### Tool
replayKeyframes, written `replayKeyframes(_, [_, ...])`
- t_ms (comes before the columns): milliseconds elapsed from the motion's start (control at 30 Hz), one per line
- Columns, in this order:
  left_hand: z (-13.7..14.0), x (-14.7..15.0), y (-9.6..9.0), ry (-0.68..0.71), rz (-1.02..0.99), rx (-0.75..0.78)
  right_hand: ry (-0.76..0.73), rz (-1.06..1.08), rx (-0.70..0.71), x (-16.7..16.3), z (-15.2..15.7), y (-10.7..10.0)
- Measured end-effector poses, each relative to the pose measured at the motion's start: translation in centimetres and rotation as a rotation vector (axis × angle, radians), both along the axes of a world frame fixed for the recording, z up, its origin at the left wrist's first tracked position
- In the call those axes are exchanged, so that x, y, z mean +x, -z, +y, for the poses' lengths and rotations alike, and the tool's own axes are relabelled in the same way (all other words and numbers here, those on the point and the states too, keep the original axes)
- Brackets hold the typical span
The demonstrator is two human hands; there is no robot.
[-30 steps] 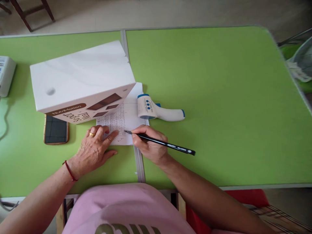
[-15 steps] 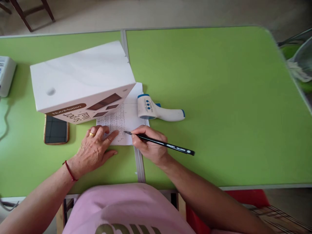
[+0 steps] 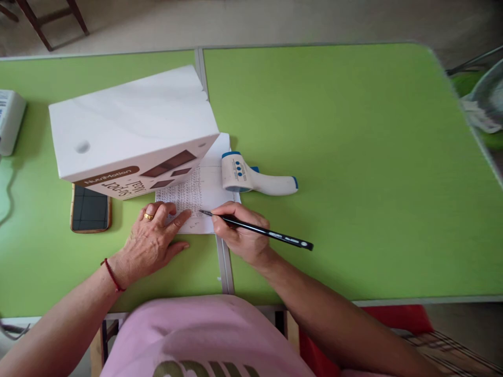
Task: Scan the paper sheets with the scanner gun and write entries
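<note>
My right hand [image 3: 243, 230] grips a black pen [image 3: 271, 235], its tip touching or just over a sheet of paper [image 3: 214, 205] covered in small handwriting. Spread on the lower left of the paper is my left hand [image 3: 155, 233], fingers apart, the index finger reaching close to the pen tip. A white box [image 3: 133, 125] printed "NutriMotion" stands behind my left hand and hides part of the paper. On the paper's right side rests a white and blue infrared thermometer [image 3: 257, 178], its handle pointing right.
A smartphone [image 3: 91, 209] in a brown case lies left of my left hand, partly under the box's overhang in view. A white device [image 3: 11, 123] with a cable sits at the far left. The green table [image 3: 353, 157] has a metal seam [image 3: 225, 264] down its middle.
The pen has shifted very slightly to the left. Otherwise both hands and the things on the table stay where they were.
</note>
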State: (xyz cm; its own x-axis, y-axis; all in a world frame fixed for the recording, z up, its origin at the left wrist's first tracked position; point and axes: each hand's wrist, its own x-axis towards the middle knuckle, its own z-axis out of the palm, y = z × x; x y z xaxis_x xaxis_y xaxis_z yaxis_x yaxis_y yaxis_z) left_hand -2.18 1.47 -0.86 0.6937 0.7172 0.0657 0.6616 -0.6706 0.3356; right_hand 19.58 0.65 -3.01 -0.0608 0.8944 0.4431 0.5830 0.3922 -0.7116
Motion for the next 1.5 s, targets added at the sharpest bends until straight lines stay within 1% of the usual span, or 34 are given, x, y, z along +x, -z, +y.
replayKeyframes(267, [0.0, 0.0, 0.0, 0.008, -0.001, 0.029, 0.02, -0.02, -0.019, 0.0, 0.0, 0.0])
replayKeyframes(467, [0.0, 0.0, 0.0, 0.008, 0.029, 0.032, -0.01, 0.007, -0.011, -0.1, 0.1, -0.1])
replayKeyframes(600, [0.0, 0.0, 0.1, 0.007, 0.018, 0.044, 0.006, 0.02, -0.003, 0.0, 0.0, -0.3])
replayKeyframes(767, [0.0, -0.1, 0.1, 0.009, 0.022, 0.024, 0.055, 0.02, 0.029, 0.3, -0.2, -0.5])
replayKeyframes(900, [0.1, -0.1, 0.0, 0.013, 0.009, 0.052, 0.055, 0.018, 0.081, 0.7, -0.1, -0.7])
replayKeyframes(1000, [0.3, -0.1, -0.4, 0.028, -0.065, 0.085, 0.056, -0.02, 0.122, 1.0, 0.0, -1.0])
replayKeyframes(1100, [0.5, -0.2, -1.0, 0.025, -0.251, 0.17, 0.041, -0.067, 0.198, 1.4, 0.1, -1.1])
replayKeyframes(1200, [0.7, -0.7, -1.7, -0.036, -0.477, 0.299, 0.014, -0.105, 0.233, 1.7, 0.2, -1.2])
replayKeyframes(1267, [0.9, -1.2, -2.0, -0.113, -0.594, 0.368, -0.023, -0.115, 0.251, 1.8, 0.2, -1.2])
replayKeyframes(1367, [1.0, -1.9, -2.2, -0.3, -0.706, 0.462, -0.069, -0.098, 0.264, 1.8, 0.2, -1.0])
replayKeyframes(1500, [1.4, -1.9, -2.0, -0.567, -0.788, 0.561, -0.1, -0.049, 0.227, 1.9, 0.2, -0.7])
